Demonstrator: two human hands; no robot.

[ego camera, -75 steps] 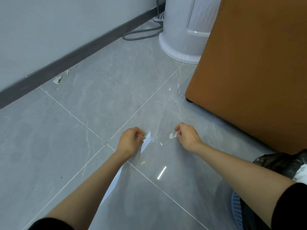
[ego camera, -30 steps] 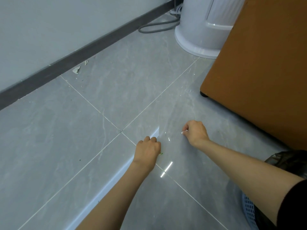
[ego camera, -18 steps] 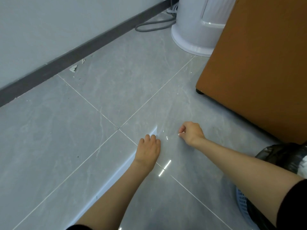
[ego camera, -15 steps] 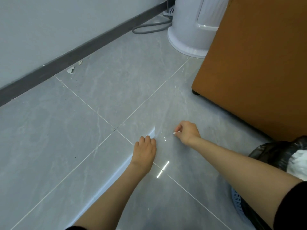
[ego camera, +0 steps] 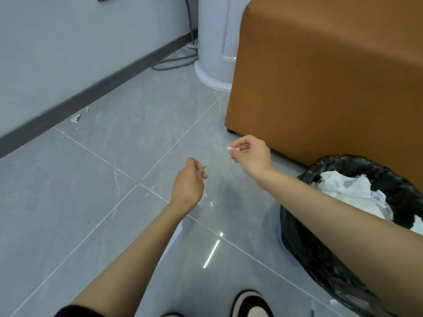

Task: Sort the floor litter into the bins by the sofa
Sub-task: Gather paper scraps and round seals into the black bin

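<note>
With right hand fingers pinching a white scrap and left hand a green bit, release each only directly above the bin, since light bits may drift.

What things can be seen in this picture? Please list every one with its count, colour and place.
green scrap: one, green, pinched by left hand
white scrap: one, white, pinched by right hand
bin: one, black liner, right, beside sofa
crumpled waste: some, white, inside bin
sofa: one, orange-brown, upper right
appliance base: one, white, behind sofa
cable: one, grey, by wall
flakes: two, whitish, at skirting board
shoe: one, black-and-white, bottom edge
left hand: one, centre
right hand: one, before sofa
</note>
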